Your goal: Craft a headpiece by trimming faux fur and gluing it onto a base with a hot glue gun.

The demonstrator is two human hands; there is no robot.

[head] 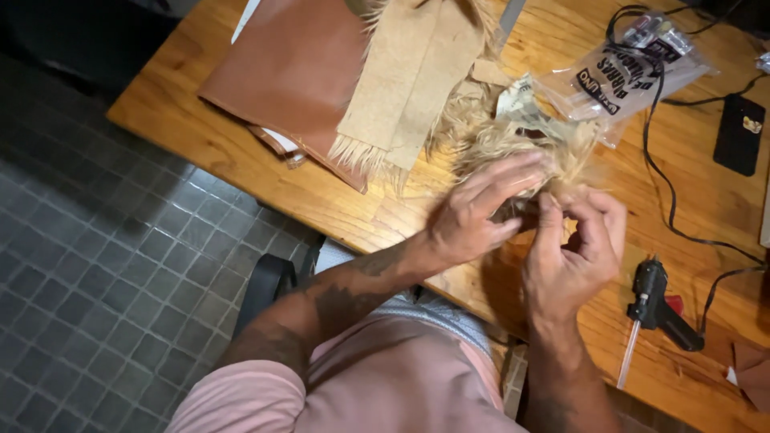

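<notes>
My left hand [480, 210] presses its fingers over a small tuft of blond faux fur [521, 140] on the wooden table [241, 152]. My right hand [573, 248] pinches the same fur piece from the near side, thumb and fingers closed on it. Both hands meet over the piece, and the part between them is hidden. A larger strip of tan-backed fur [409, 80] lies just beyond, fringe toward me.
A brown leather sheet [293, 72] lies at the back left. A black glue gun [654, 301] with a glue stick rests to the right, its black cable [666, 184] looping across. A clear plastic bag [626, 68] and a black phone [739, 132] sit at the back right. Grey tiled floor lies left.
</notes>
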